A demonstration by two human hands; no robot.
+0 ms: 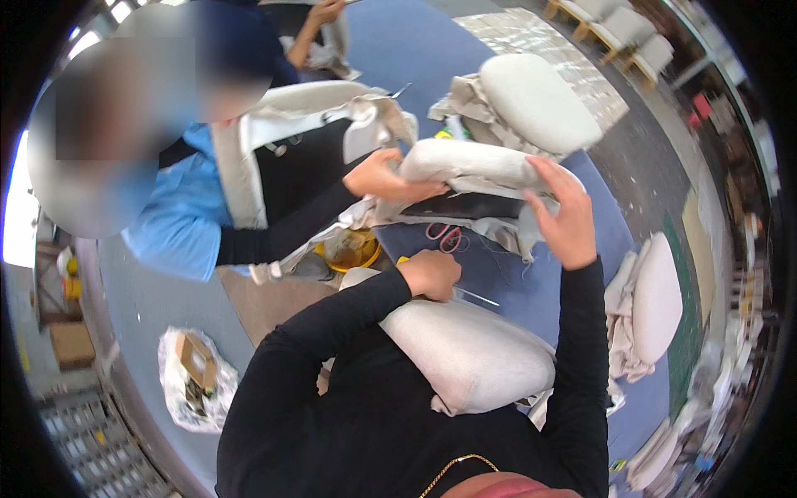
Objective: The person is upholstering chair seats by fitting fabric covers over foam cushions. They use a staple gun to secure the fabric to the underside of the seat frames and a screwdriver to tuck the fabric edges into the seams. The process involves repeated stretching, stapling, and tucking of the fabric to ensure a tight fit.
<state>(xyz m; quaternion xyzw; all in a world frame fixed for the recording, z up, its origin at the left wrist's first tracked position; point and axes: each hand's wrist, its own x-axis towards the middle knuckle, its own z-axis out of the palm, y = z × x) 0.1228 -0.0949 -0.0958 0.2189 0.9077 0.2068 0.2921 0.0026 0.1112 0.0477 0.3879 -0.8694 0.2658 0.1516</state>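
My right hand [564,212] grips the right end of a cream upholstered chair part [473,159], fingers over its top and thumb on the near side. A co-worker's hand [383,177] holds that part's left end. Closer to my body, my left hand [432,274] is closed in a fist around a tool with a thin metal shaft [477,296]; a bit of yellow shows at its other end. Its exact kind is hidden by my fingers. Just below that fist, a pale fabric-covered cushion [469,353] lies against me. Red-handled scissors [449,237] rest on the blue table [519,286].
Opposite at the left, the co-worker in a blue top leans over a cream-edged frame with a black panel [303,166]. Covered cushions lie at the far side [540,104] and right [657,299]. A yellow container [357,257] and a plastic bag [187,402] are at left.
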